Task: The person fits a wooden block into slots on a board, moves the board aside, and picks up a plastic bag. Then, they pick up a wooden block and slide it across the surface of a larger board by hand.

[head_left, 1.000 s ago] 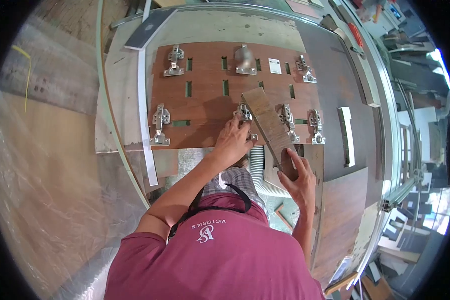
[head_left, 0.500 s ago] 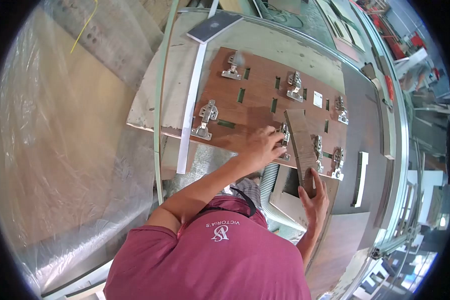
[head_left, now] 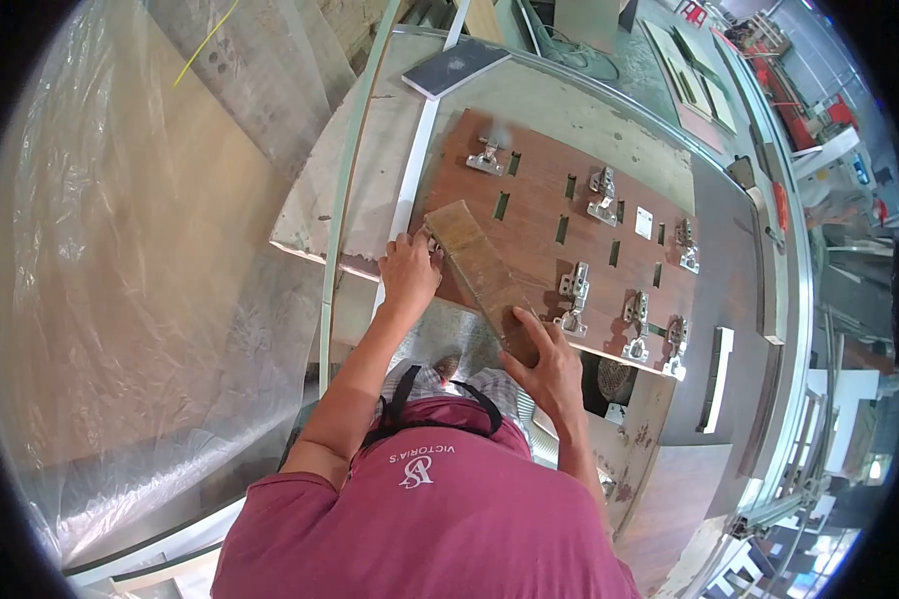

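A reddish-brown board [head_left: 529, 190] with dark slots lies on the worktable, with several metal hinges on it. My right hand [head_left: 549, 369] grips the near end of a flat brown wooden block [head_left: 479, 265], which slants over the board's left part. My left hand [head_left: 411, 272] is at the board's left edge, fingers closed round a metal hinge [head_left: 433, 246] that the hand and block mostly hide. Right of the block, one hinge [head_left: 573, 298] stands at the board's near edge, with another hinge [head_left: 636, 324] beside it.
A dark rectangular plate [head_left: 456, 67] lies at the table's back left, over a long white strip [head_left: 417, 165]. A green-edged strip [head_left: 344, 200] runs along the left. Plastic-wrapped sheet [head_left: 160, 250] fills the far left. A white handle-like bar [head_left: 717, 379] lies at right.
Both hands and the wooden block have moved left, from the middle hinges to the board's left hinge. The middle near hinge is now uncovered. The view has shifted slightly.
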The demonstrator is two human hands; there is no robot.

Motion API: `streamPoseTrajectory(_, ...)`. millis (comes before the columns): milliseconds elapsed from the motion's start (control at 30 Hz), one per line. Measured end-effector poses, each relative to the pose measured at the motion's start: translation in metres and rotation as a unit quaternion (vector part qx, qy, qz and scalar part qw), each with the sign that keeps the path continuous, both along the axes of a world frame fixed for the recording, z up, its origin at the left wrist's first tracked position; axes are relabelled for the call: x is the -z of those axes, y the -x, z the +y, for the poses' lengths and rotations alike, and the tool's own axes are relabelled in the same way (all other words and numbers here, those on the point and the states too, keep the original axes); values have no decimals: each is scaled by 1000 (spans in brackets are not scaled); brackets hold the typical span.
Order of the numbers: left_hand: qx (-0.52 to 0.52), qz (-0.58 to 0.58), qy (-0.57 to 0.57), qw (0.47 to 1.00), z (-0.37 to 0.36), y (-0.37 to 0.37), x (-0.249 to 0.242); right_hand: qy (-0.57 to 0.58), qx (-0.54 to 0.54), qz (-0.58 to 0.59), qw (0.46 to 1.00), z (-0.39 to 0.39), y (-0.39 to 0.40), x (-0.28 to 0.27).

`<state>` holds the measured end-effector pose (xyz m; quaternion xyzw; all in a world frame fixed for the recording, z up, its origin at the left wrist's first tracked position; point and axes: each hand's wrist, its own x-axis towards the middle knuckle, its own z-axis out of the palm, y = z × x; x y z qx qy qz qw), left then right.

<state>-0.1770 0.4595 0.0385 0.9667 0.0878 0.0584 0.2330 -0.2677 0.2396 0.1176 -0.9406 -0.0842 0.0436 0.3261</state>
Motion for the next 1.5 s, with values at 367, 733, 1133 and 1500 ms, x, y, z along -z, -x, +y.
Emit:
streamPoseTrajectory(367, 40, -57, -2, 998, -5, -59, -21, 56, 20, -28, 998, -19, -38, -11)
streamPoseTrajectory(733, 44, -38, -19, 998, -61, -224, 19, 103, 101, -43, 989, -8, -177, -9)
streamPoseTrajectory(1133, 146, -138, 64, 977, -148, -189, -3, 29, 183, -93, 978, -113, -136, -20)
streamPoseTrajectory(1500, 202, -130, 88, 967, -248, -184, 5, 59, 240, -19, 969, -168, -119, -6)
